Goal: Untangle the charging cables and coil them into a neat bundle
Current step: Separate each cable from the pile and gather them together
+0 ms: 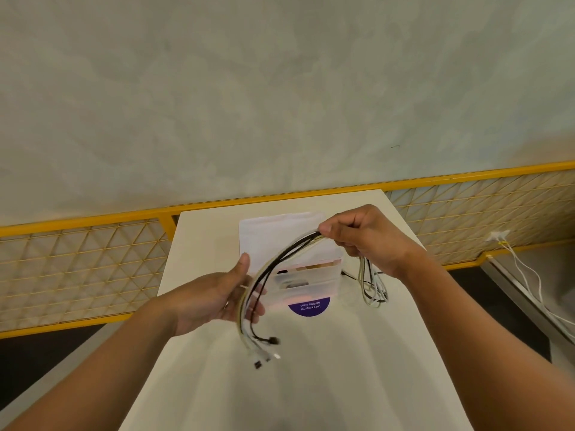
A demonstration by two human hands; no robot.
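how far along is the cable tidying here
Done: the charging cables look untangled, running side by side as one strand. In hand: the right hand pinches them, with loops hanging below it; the left hand supports them, plug ends dangling. Left: coiling the loose span and ends into one bundle.

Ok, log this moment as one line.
left hand: open, cables across it | right hand: pinching cables, loops hanging below | plug ends: dangling over table
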